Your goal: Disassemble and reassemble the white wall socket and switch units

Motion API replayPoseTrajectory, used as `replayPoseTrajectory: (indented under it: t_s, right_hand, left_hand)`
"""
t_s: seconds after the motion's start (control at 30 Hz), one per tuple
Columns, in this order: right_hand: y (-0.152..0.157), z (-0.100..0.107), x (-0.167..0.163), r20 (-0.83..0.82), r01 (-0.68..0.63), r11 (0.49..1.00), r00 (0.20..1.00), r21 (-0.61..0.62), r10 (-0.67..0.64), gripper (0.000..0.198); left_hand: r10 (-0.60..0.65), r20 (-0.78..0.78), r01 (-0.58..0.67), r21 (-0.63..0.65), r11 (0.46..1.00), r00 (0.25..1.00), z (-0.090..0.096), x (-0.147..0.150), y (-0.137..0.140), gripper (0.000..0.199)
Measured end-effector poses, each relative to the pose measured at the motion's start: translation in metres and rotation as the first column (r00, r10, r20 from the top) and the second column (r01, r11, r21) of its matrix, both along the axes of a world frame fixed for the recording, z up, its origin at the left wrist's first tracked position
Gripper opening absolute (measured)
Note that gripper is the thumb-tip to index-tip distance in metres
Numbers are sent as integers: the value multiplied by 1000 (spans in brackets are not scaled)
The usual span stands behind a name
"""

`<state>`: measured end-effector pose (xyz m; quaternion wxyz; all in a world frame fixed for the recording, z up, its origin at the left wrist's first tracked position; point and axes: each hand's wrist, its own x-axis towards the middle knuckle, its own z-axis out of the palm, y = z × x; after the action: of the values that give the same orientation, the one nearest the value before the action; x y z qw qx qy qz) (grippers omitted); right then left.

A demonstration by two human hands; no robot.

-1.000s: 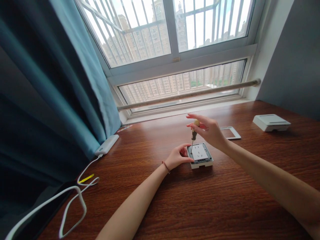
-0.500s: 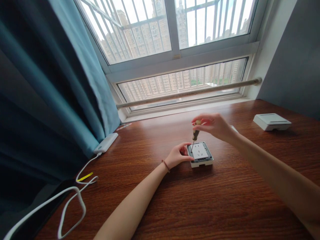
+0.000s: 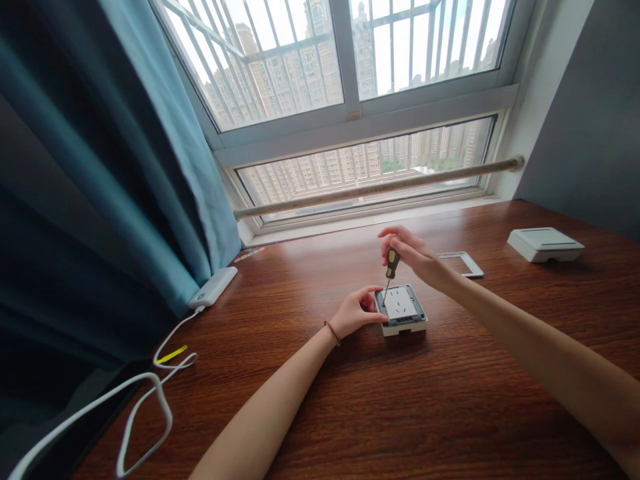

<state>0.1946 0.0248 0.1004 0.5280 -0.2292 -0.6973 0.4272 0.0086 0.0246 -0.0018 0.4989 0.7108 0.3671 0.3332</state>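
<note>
A white wall socket (image 3: 401, 303) with a dark grey mounting frame sits on its white back box on the brown wooden table. My left hand (image 3: 356, 311) grips its left side between thumb and fingers. Above it, my right hand (image 3: 407, 252) is closed around the handle of a screwdriver (image 3: 393, 264), dark with yellow patches. The screwdriver leans slightly, and its thin shaft reaches down to the hole at the socket's left edge. Whether a screw sits under the tip is too small to tell.
A white cover frame (image 3: 473, 265) lies behind my right wrist. Farther right stands another white box with a cover plate (image 3: 546, 244). At left are a white power bank (image 3: 214, 287) and a looping white cable (image 3: 161, 393) with a yellow tie, beside the blue curtain (image 3: 200, 200).
My right hand has shifted its grip on the screwdriver handle and its wrist has dropped a little, uncovering more of the white frame behind. The left hand and socket stay in place.
</note>
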Motion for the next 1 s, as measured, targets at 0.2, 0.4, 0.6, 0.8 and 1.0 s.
replayPoseTrajectory:
  t_s: [0.2,0.4,0.6,0.8,1.0]
  right_hand:
    - [1,11,10,7,-240,964,970,-111,242,36]
    - [-4,-4,-3,54,303,952,951,44,-305,30]
    - [-6,-15,-14,69,532,824,831,193,-553,22]
    - [-6,-9,-11,89,158,974,981,162,-173,24]
    - [-9,1,-4,189,-115,985,978,132,89,39]
  left_hand:
    - [-5,8,5,2,1000,1000,-2,0,1,68]
    - [-5,2,5,12,1000,1000,-1,0,1,68]
    - [-10,-9,10,20,1000,1000,1,0,0,67]
    - [-10,-13,11,22,1000,1000,-2,-1,1,66]
    - [-22,-8,22,20,1000,1000,-3,-1,1,68]
